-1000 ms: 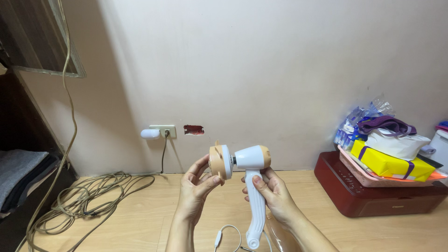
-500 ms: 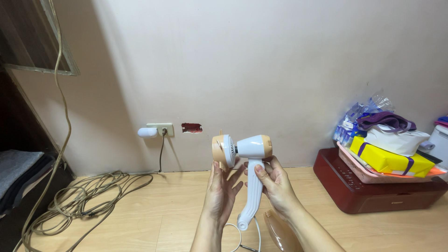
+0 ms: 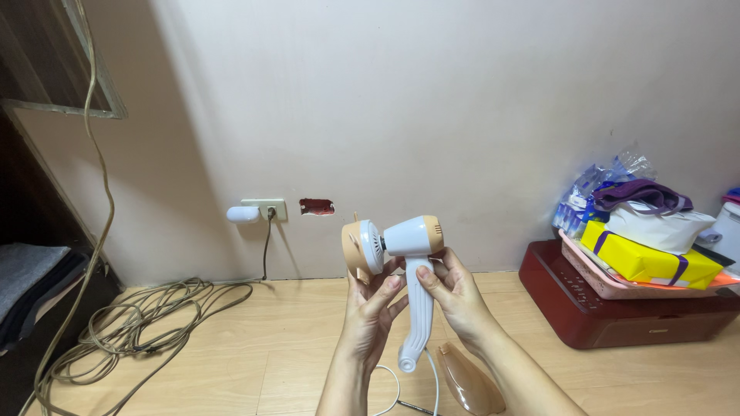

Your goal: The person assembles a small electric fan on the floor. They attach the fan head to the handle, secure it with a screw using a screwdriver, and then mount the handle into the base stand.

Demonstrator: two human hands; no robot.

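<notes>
- A small handheld fan (image 3: 401,266), white with tan trim, is held up in mid-air at the centre of the scene, in front of the pale wall (image 3: 462,100) and above the wooden floor (image 3: 231,354).
- The fan's round head (image 3: 361,248) faces left; its white handle (image 3: 417,316) slopes down toward the near edge.
- The right hand (image 3: 455,296) is closed about the upper part of the handle, thumb across the front, just below the motor housing.
- The left hand (image 3: 370,312) is raised with fingers loosely spread, its fingertips touching the underside of the fan head; it supports rather than clasps.
- Thus the fan lies between the two hands, the head above the left, the handle within the right.
- A thin white cord (image 3: 389,377) loops on the floor near the handle's lower end.
- A translucent tan cover (image 3: 470,381) lies on the floor below the right forearm.
- Far left, a coil of grey-green cable (image 3: 139,323) lies on the floor; one strand climbs the left wall.
- On the far wall, a wall socket (image 3: 262,209) carries a white plug-in unit and a dark lead.
- At right, a dark red printer (image 3: 617,316) bears a pink tray (image 3: 609,283), with a yellow box (image 3: 647,262) and bags piled on it.
</notes>
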